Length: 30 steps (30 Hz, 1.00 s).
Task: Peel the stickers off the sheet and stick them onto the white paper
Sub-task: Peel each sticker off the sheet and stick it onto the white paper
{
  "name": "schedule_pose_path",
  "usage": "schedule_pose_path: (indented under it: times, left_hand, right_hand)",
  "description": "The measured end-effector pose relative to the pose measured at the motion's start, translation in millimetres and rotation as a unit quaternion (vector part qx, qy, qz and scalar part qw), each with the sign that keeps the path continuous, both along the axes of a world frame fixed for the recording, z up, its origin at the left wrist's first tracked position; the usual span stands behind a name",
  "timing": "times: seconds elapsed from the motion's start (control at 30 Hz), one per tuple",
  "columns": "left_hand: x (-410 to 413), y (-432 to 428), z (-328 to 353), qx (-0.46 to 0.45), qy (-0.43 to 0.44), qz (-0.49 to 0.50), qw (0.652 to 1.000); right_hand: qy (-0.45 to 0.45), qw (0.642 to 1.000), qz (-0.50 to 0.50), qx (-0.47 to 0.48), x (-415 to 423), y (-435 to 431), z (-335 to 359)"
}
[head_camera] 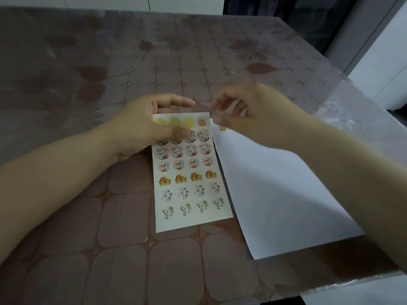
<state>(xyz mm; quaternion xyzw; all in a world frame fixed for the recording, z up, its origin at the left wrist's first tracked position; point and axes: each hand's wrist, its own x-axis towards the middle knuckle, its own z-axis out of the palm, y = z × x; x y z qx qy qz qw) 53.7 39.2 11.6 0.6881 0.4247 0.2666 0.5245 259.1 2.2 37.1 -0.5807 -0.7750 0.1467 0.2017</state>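
Patterned tablecloth (198, 62) is spread beneath; sticker sheet (189, 194) is gripped at its top by left hand (141, 126); right hand (248, 113), fingers curled, is held just right of top-right sticker (202, 122); its hold cannot be told.

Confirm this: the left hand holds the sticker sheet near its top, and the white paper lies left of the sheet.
Not quite. The head view shows the white paper lying to the right of the sticker sheet, not left of it. The left hand does hold the sheet near its top.
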Motion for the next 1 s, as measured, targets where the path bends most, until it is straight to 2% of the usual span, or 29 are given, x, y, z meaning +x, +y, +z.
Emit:
schedule_pose_path:
  times: [0.07,0.2,0.33,0.47,0.83,1.0]
  left_hand:
    - [-1,-1,2,-0.001,-0.010,-0.005,1.000]
    - [-4,1,3,-0.009,-0.024,-0.021,0.999]
    - [-5,7,6,-0.077,-0.064,-0.033,0.994]
    - [-3,11,9,-0.117,-0.064,-0.028,0.991]
    - [8,2,0,-0.043,-0.096,0.019,0.994]
    - [8,1,2,-0.039,-0.087,0.025,0.995]
  right_hand:
    - [0.038,0.999,-0.011,-0.002,-10,1,-12]
    - [0.236,0.970,-0.059,-0.006,-18,-1,-31]
    - [0.309,0.949,-0.056,0.004,-19,-2,-33]
    - [0.325,0.944,-0.044,0.015,-21,-5,-35]
    - [0.300,0.951,-0.048,0.062,-24,-4,-38]
    - [0.250,0.958,-0.036,0.139,-26,-5,-39]
